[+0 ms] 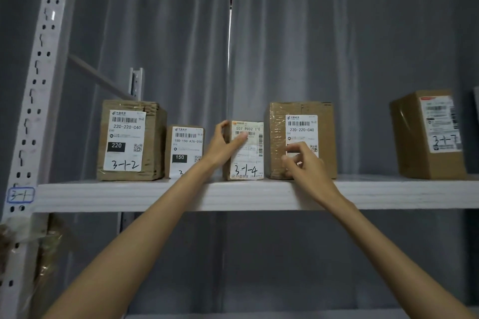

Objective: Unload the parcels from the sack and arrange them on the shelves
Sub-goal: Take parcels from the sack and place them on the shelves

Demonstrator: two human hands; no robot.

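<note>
Placement step. The left hand [225,144] is clamped on the small parcel marked 3-1-4 [246,151], upright on the white shelf [160,195] between a smaller box [184,151] and a larger taped box [300,140]. The right hand [302,160], fingers loosely curled and holding nothing, touches that taped box. Next, probably squaring the row; the sack is out of view.
</note>
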